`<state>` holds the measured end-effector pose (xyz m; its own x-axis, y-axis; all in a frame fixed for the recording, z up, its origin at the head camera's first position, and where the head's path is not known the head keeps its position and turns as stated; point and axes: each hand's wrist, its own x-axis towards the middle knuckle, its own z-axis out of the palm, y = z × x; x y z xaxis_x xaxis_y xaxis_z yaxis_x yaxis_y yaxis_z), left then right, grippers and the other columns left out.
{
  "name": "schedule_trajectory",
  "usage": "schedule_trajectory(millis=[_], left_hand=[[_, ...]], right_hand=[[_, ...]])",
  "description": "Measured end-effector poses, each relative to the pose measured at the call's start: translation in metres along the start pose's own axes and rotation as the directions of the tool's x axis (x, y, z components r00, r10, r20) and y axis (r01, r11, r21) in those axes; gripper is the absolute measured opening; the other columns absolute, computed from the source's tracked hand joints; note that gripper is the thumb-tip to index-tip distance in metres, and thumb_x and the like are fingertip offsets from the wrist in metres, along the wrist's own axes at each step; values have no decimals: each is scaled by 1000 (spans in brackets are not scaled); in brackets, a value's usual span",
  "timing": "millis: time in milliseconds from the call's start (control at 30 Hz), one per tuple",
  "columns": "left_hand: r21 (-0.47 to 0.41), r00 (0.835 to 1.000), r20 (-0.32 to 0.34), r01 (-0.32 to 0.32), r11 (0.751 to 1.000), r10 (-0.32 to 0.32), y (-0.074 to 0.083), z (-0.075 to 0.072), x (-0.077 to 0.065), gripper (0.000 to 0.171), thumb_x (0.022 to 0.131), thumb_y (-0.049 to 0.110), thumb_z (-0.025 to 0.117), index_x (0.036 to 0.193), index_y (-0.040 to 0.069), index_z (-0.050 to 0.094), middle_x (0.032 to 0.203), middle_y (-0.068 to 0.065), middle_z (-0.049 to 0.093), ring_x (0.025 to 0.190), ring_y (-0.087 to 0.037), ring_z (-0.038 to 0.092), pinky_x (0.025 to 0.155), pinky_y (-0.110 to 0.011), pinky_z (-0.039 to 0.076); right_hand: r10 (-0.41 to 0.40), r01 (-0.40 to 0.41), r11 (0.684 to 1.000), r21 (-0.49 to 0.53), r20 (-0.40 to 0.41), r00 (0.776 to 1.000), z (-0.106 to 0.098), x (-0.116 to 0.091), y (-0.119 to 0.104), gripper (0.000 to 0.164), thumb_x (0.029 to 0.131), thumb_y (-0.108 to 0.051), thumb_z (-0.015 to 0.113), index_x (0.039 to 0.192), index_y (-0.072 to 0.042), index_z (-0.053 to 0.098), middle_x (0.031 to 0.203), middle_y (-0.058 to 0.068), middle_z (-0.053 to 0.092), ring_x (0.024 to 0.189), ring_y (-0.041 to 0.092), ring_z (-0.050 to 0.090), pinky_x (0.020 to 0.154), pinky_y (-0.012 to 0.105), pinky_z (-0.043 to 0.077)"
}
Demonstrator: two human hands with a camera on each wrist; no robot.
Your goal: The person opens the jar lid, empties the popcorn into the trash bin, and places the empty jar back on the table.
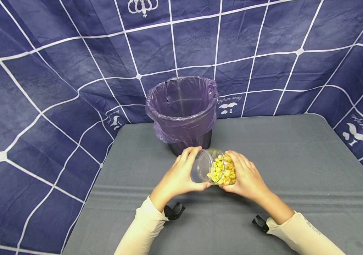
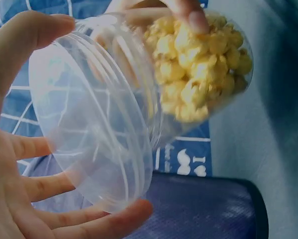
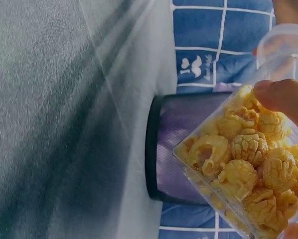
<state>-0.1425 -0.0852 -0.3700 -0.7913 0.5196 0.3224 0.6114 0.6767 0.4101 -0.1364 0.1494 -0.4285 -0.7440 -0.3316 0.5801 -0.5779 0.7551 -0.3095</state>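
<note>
One left hand (image 1: pixel 179 175): curled round clear lid (image 1: pixel 202 168)
Right hand (image 1: pixel 247 176): curled round popcorn jar (image 1: pixel 228 173)
Jar position: between both hands, long axis crosswise, lid end leftward, nearside of bin (image 1: pixel 183 144)

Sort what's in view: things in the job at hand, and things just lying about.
In the job:
clear lid, held by the left hand
popcorn jar, held by the right hand

Seemingly just about:
purple-lined bin, untouched
grey table
blue cloth

Cloth-walled booth, blue grid-printed fabric (image 1: pixel 194 46) (moustache motifs (image 1: pixel 228 105) included), grey tabletop (image 1: pixel 280 159).
</note>
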Motion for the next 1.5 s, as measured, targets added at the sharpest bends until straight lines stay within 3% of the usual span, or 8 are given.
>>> schedule_trajectory(millis=[167, 367, 733, 867, 1267, 1333, 1433, 1500], left_hand=[[16, 998, 4, 60, 998, -60, -12, -6, -9, 98, 58, 49, 77, 138, 17, 29, 129, -5, 36, 108, -30, 45, 88, -43, 41], [75, 981, 103, 157, 985, -164, -29, 0, -21, 100, 57, 48, 79, 138, 17, 30, 128, -8, 37, 100, -36, 47, 76, -46, 46], [183, 889, 346, 251, 951, -301, -58, 42, -42, 99, 56, 50, 79, 136, 10, 37, 127, -19, 39, 101, -44, 44, 73, -51, 45], [219, 871, 374, 250, 943, -318, -60, 54, -47, 98, 55, 50, 80, 134, 9, 40, 125, -20, 41, 100, -45, 45, 72, -51, 45], [256, 890, 318, 249, 934, -325, -63, 57, -50, 106, 50, 63, 74, 138, 18, 36, 132, -15, 39, 102, -43, 45, 66, -53, 45], [250, 918, 254, 241, 938, -303, -65, 50, -47, 99, 55, 65, 70, 137, 19, 38, 133, -12, 40, 104, -41, 47, 67, -53, 45], [216, 965, 60, 237, 947, -255, -68, 29, -36, 78, 68, 60, 65, 130, 16, 48, 130, -7, 46, 107, -34, 49, 73, -51, 46], [154, 969, -105, 239, 959, -225, -70, 12, -26, 63, 76, 52, 64, 125, 13, 53, 125, -6, 51, 108, -28, 51, 79, -47, 45]], right_hand=[[54, -54, 999, 5, 0, 999, -5, -1, 5, 104, 44, -42, 82, 130, -6, 36, 124, 14, 45, 110, 32, 43, 77, 50, 40], [92, -92, 996, 19, -7, 996, -7, -3, 9, 104, 44, -42, 82, 130, -6, 36, 124, 15, 45, 112, 32, 43, 77, 51, 40], [110, -109, 994, 26, -10, 994, -7, -4, 12, 105, 45, -43, 82, 130, -5, 35, 124, 15, 45, 113, 31, 42, 77, 51, 40], [107, -107, 994, 32, -9, 994, -8, -4, 13, 105, 45, -43, 82, 130, -5, 35, 124, 15, 45, 113, 31, 42, 77, 51, 40], [116, -115, 993, 38, -7, 993, -11, -5, 11, 104, 45, -42, 82, 129, -4, 35, 123, 15, 45, 111, 31, 43, 80, 51, 39], [118, -118, 992, 39, -6, 993, -10, -5, 11, 104, 45, -42, 82, 129, -4, 35, 123, 15, 45, 111, 31, 43, 79, 51, 39], [124, -124, 992, 37, -7, 992, -10, -5, 11, 105, 44, -43, 82, 130, -5, 36, 122, 15, 45, 111, 31, 43, 78, 51, 39], [129, -128, 991, 36, -8, 992, -10, -5, 11, 105, 44, -43, 82, 130, -5, 35, 122, 15, 46, 111, 32, 43, 77, 51, 40]])
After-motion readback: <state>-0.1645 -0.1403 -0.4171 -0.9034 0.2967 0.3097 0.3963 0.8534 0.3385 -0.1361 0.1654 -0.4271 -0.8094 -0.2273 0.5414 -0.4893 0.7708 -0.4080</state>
